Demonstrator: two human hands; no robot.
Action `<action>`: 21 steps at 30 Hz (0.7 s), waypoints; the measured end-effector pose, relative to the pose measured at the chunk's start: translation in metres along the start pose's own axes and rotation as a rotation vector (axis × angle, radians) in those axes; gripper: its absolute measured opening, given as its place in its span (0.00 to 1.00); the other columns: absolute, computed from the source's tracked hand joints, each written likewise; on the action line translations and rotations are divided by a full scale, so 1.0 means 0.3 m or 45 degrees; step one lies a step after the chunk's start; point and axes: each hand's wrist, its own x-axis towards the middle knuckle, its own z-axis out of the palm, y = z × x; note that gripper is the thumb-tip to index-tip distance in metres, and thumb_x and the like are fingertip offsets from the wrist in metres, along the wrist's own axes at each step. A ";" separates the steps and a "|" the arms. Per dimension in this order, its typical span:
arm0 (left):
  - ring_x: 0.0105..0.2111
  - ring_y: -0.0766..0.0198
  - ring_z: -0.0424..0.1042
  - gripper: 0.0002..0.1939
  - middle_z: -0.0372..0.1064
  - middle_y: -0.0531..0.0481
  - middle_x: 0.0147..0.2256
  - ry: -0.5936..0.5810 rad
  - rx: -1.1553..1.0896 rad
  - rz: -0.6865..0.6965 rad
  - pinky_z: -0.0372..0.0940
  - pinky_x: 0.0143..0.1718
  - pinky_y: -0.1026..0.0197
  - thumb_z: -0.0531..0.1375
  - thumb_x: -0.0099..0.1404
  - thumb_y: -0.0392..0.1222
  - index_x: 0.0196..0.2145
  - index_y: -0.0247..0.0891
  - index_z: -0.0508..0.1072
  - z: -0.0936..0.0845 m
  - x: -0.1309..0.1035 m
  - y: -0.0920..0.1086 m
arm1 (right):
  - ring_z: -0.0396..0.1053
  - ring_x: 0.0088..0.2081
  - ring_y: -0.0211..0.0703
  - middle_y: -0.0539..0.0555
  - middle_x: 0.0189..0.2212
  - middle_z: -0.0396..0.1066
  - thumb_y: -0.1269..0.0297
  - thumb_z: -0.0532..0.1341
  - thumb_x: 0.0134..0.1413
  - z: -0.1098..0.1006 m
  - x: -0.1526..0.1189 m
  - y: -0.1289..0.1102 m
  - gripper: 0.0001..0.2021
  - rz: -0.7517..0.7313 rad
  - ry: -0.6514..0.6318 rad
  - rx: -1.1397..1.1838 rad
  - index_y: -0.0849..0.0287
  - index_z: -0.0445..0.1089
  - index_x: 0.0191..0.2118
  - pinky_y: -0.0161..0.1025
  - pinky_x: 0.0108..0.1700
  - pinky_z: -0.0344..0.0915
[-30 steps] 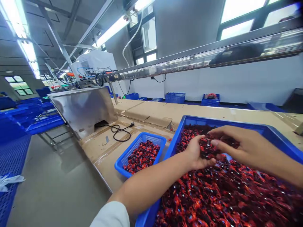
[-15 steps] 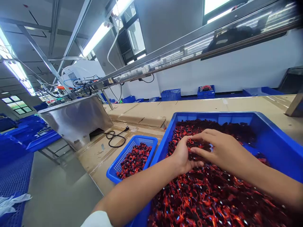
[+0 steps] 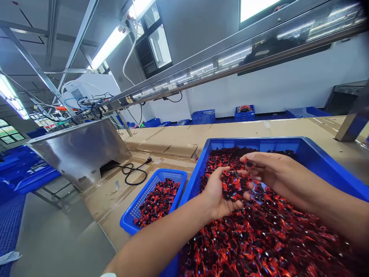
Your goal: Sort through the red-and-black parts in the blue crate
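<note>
Red and black, glossy, heaped thick: small pieces (image 3: 248,238) over most of the big blue tub (image 3: 325,157), with a lesser pile in the perforated basket (image 3: 137,209) just beside it, both on the cardboard-covered worktop (image 3: 100,204). Both hands are over the tub. Left hand (image 3: 217,196) palm up, fingers loosely curled under a handful (image 3: 235,184) of the same pieces. Right hand (image 3: 273,169) close by, thumb and fingertips pinched on one dark piece (image 3: 249,164); cannot tell whether the two hands touch. Progress, as judged from how things lie: mid-handful, the palm well stocked and a single piece picked up out of it or beside it. Basket partly filled, its far-left wall bare above the pile; whether those pieces have been gone through, cannot say. Most of the stock lies in the tub, far more than basket and palm together, though a patch of blue shows near the fingers. Reckon much is left, little done.
</note>
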 end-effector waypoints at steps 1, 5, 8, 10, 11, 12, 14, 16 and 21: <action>0.22 0.60 0.75 0.19 0.76 0.42 0.32 -0.013 0.000 -0.002 0.60 0.17 0.66 0.54 0.74 0.52 0.45 0.36 0.78 -0.001 -0.002 0.001 | 0.74 0.30 0.49 0.57 0.32 0.81 0.37 0.77 0.52 -0.002 0.000 -0.004 0.22 0.005 -0.009 0.042 0.51 0.84 0.34 0.49 0.34 0.78; 0.21 0.61 0.75 0.19 0.76 0.43 0.31 -0.030 0.018 -0.012 0.61 0.17 0.67 0.56 0.74 0.53 0.45 0.35 0.78 0.002 -0.011 0.005 | 0.70 0.30 0.48 0.57 0.30 0.78 0.40 0.78 0.50 -0.004 -0.002 -0.020 0.20 0.021 0.011 0.069 0.52 0.84 0.35 0.48 0.32 0.77; 0.21 0.61 0.75 0.21 0.76 0.44 0.31 -0.025 0.025 0.003 0.61 0.16 0.67 0.54 0.75 0.53 0.47 0.35 0.79 0.009 -0.019 0.010 | 0.68 0.30 0.47 0.56 0.28 0.76 0.41 0.78 0.50 0.001 -0.011 -0.030 0.19 0.013 0.012 0.077 0.52 0.86 0.36 0.47 0.32 0.76; 0.21 0.62 0.74 0.22 0.76 0.44 0.31 -0.007 0.049 0.036 0.61 0.16 0.67 0.53 0.76 0.53 0.49 0.34 0.79 0.014 -0.023 0.011 | 0.68 0.30 0.47 0.57 0.29 0.77 0.42 0.77 0.52 0.003 -0.017 -0.036 0.18 -0.007 0.005 0.057 0.53 0.86 0.35 0.46 0.32 0.76; 0.21 0.62 0.74 0.22 0.76 0.44 0.31 0.005 0.064 0.058 0.61 0.16 0.67 0.53 0.76 0.53 0.50 0.34 0.79 0.015 -0.025 0.010 | 0.68 0.30 0.47 0.58 0.30 0.77 0.43 0.76 0.53 0.002 -0.019 -0.039 0.17 -0.012 0.006 0.050 0.53 0.85 0.35 0.45 0.31 0.75; 0.21 0.62 0.74 0.22 0.76 0.45 0.31 0.021 0.078 0.082 0.61 0.16 0.67 0.54 0.76 0.53 0.50 0.35 0.79 0.016 -0.026 0.009 | 0.67 0.29 0.46 0.58 0.30 0.77 0.44 0.76 0.54 -0.001 -0.019 -0.041 0.17 -0.007 0.013 0.054 0.53 0.85 0.35 0.44 0.28 0.73; 0.21 0.62 0.74 0.21 0.76 0.45 0.31 0.062 0.094 0.131 0.61 0.16 0.66 0.55 0.75 0.53 0.51 0.35 0.79 0.017 -0.026 0.006 | 0.63 0.26 0.43 0.56 0.30 0.75 0.44 0.74 0.55 -0.011 -0.015 -0.046 0.16 0.024 0.033 0.090 0.52 0.83 0.36 0.39 0.20 0.62; 0.22 0.62 0.74 0.22 0.77 0.45 0.31 0.111 0.105 0.165 0.61 0.16 0.66 0.54 0.76 0.52 0.52 0.34 0.79 0.017 -0.024 0.002 | 0.59 0.23 0.42 0.56 0.30 0.74 0.44 0.70 0.57 -0.023 -0.009 -0.048 0.15 0.058 0.018 0.118 0.50 0.81 0.38 0.37 0.14 0.48; 0.22 0.62 0.74 0.24 0.77 0.45 0.31 0.212 0.138 0.181 0.61 0.16 0.67 0.51 0.78 0.53 0.52 0.34 0.80 0.019 -0.012 -0.004 | 0.48 0.17 0.38 0.48 0.21 0.63 0.37 0.66 0.62 -0.014 -0.015 -0.032 0.20 0.014 -0.008 -0.258 0.49 0.77 0.35 0.37 0.15 0.43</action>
